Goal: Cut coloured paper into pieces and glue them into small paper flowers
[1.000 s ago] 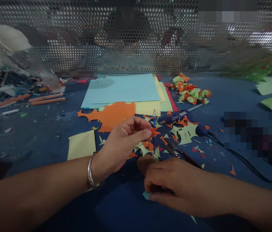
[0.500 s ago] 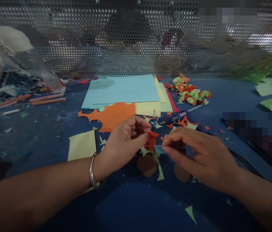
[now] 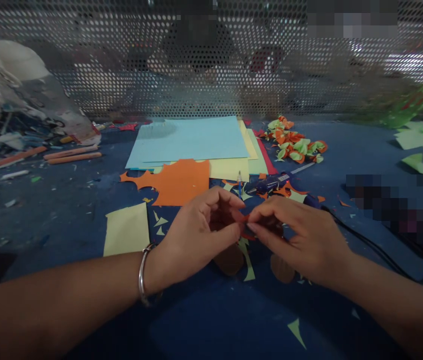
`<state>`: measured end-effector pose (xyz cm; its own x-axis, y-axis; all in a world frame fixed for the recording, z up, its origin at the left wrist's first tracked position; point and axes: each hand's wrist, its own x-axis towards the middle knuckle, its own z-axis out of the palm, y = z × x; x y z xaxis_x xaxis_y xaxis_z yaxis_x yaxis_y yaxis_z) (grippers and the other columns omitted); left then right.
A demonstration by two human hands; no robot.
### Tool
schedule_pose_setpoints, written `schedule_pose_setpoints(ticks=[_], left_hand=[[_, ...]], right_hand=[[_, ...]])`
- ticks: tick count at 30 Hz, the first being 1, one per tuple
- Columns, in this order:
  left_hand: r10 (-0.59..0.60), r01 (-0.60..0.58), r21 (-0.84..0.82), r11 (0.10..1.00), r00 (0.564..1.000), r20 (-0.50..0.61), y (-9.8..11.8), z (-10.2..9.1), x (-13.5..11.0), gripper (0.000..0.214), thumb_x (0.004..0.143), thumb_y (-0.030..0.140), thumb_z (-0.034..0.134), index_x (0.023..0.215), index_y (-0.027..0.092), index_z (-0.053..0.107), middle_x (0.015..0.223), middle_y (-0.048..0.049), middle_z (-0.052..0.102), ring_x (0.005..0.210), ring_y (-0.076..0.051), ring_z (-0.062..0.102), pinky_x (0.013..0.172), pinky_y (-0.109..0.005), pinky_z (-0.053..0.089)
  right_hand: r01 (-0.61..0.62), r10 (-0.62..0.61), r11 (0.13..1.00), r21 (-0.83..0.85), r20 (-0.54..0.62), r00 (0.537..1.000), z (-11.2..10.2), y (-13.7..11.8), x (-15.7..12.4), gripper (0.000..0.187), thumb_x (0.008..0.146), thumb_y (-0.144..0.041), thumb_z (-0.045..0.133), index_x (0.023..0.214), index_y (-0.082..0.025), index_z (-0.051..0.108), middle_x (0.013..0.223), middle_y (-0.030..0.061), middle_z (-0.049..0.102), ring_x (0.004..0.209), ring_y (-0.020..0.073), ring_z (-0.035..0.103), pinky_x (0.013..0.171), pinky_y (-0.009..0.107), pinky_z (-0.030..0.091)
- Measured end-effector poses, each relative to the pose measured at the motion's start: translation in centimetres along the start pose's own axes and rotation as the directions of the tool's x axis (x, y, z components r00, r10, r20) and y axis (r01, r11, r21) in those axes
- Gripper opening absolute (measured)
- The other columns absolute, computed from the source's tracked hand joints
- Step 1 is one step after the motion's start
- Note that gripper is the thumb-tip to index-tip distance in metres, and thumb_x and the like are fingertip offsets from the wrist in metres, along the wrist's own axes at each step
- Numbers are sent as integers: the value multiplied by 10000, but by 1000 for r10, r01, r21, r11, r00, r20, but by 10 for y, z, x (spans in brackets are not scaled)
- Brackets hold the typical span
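My left hand (image 3: 199,232), with a silver bangle at the wrist, and my right hand (image 3: 296,240) meet fingertip to fingertip over the blue tabletop. Both pinch a small orange-red paper piece (image 3: 242,220) between thumb and fingers; most of it is hidden by the fingers. Just behind the hands lie a cut orange sheet (image 3: 177,182), a blue pen (image 3: 240,184) and a glue gun (image 3: 271,183) with its black cord. Yellow-green paper scraps (image 3: 248,257) lie under the hands.
A stack of light blue, yellow and red sheets (image 3: 192,140) lies in the middle, a yellow sheet (image 3: 126,230) at the left. Folded orange and green paper pieces (image 3: 297,145) sit behind right. Glue sticks (image 3: 72,155) and clutter lie far left. A perforated metal screen (image 3: 211,60) closes the back.
My right hand rose from the table with a small light blue scrap and moved to the left hand. Both hands now pinch the orange-red piece together; the blue scrap no longer shows.
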<state>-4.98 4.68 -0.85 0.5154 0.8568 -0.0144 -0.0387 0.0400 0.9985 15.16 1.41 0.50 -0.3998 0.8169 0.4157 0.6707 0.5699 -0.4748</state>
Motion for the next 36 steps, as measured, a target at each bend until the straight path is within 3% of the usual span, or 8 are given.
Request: schedule_pose_setpoints(ticks=[5,9,13,17,24,28,31,36], left_hand=[[5,-5,-4,1000,998,-55,1,-2,0,154,854,119,665,970,176,582,817,9,649,744,-106,680,692,-225,544],[10,-13,-68,998,999,-50,3,-3,2,145,865,161,714,951,172,598,814,19,642,730,-84,673,686,-192,553],[18,-26,-134,991,998,-58,0,-4,4,152,868,191,741,937,176,606,818,32,648,708,-68,675,682,-180,558],[0,-8,-182,983,999,-42,-1,-4,2,152,865,192,749,907,176,603,795,45,642,693,-68,686,681,-182,561],[-53,39,-178,983,996,-73,1,-1,2,192,841,208,775,824,162,590,732,37,649,671,-75,672,654,-178,541],[-63,39,-249,968,994,-92,0,1,1,185,856,242,766,923,174,607,799,28,660,703,-89,679,717,-224,578],[-132,101,-299,949,988,-86,-1,4,-2,258,844,253,781,1007,176,596,867,13,663,759,-98,677,762,-249,588],[-189,165,-354,921,981,-35,-3,9,-5,350,816,220,803,1043,184,540,853,6,684,770,-99,674,773,-246,580]], right_hand=[[-103,104,994,46,-28,994,0,0,-1,132,896,-176,668,1019,-216,643,822,-37,702,646,78,632,624,183,493],[-241,244,951,192,10,970,0,1,0,160,909,-257,674,1065,-230,651,871,-18,725,703,91,677,638,179,534],[-346,348,892,291,46,936,-1,0,3,149,903,-315,682,1011,-213,671,777,-13,719,628,97,661,560,183,519],[-342,328,886,313,98,940,-4,-3,6,107,918,-273,642,843,-198,660,601,-45,628,486,73,557,458,181,427],[-333,323,894,301,85,943,-5,-5,7,110,913,-243,639,814,-196,655,564,-57,607,461,64,533,451,178,402],[-337,331,899,279,70,941,-6,-5,7,97,908,-219,630,816,-194,650,562,-58,621,451,62,533,441,180,396],[-331,331,910,251,44,943,-6,-5,7,96,902,-207,630,808,-194,644,574,-55,636,450,65,538,446,187,401],[-239,245,958,156,-22,969,-2,-5,5,63,897,-181,638,846,-204,667,649,-41,673,523,81,598,509,200,435]])
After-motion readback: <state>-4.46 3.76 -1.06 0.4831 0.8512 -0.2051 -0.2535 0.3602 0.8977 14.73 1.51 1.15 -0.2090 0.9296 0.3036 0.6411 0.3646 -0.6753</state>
